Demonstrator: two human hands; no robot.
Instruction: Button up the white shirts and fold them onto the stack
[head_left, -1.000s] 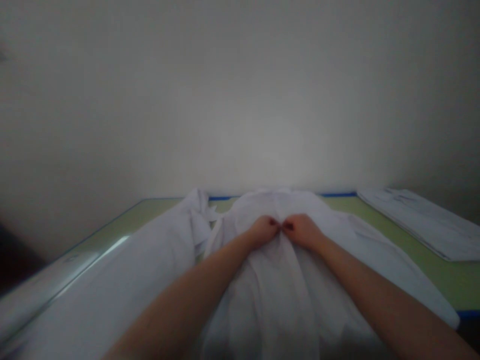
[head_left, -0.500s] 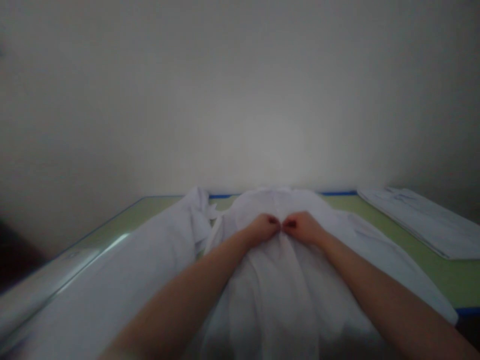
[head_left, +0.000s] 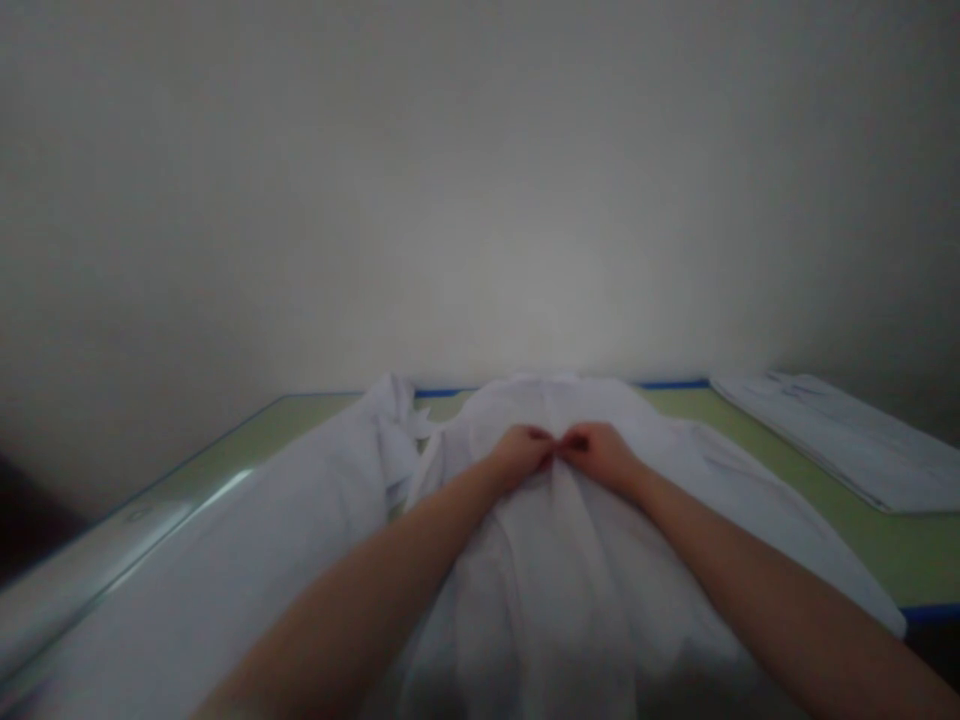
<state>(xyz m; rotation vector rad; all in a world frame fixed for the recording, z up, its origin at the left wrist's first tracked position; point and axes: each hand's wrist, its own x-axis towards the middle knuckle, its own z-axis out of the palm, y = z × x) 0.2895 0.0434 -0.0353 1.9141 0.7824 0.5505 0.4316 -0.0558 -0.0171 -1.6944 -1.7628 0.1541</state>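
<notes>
A white garment (head_left: pixel 720 500) lies spread over a green table (head_left: pixel 885 560) in front of me. My left hand (head_left: pixel 521 453) and my right hand (head_left: pixel 600 455) rest side by side on the cloth's middle strip, near its far end. Both have their fingers curled in a pinch on the fabric, the fingertips almost touching each other. Red nails show on both. What lies between the fingertips is too small to make out.
A second white cloth (head_left: pixel 300 490) lies bunched at the left. A flat folded white piece (head_left: pixel 847 440) sits at the far right. The table has a blue edge (head_left: pixel 667 384) against a plain pale wall (head_left: pixel 480 200).
Both hands have crept a little farther along the garment and closed the small gap between their fingertips. The garment has hardly shifted.
</notes>
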